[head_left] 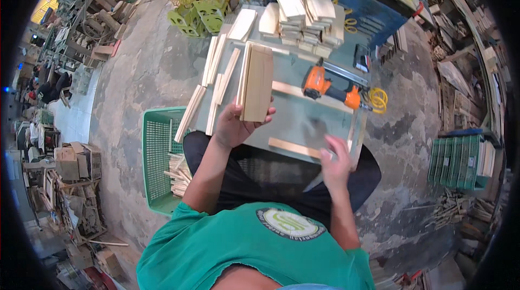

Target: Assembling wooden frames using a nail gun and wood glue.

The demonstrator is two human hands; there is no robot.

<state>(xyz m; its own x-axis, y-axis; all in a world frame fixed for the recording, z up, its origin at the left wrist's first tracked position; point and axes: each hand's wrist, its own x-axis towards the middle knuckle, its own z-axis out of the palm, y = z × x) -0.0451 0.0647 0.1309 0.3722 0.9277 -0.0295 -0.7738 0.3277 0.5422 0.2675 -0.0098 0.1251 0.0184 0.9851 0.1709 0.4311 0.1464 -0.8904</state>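
Observation:
My left hand (233, 127) is wrapped round the lower end of a small bundle of thin wooden boards (258, 81), held upright above the low grey-green table (292, 114). Over the table's near right edge hovers my right hand (337, 165), its fingers apart and nothing visible in them. Just beside it, a wooden strip (295, 147) lies along the near edge. Farther back on the table rests an orange nail gun (331, 87) with a yellow coiled air hose (377, 100). Another strip (311, 96) runs partly beneath it.
Cut boards (303, 16) are stacked at the table's far side. Loose strips (208, 87) lie along its left. A green crate (149, 162) with wood pieces stands at left, stacked green crates (455, 161) at right. Green plastic stools (203, 11) stand behind.

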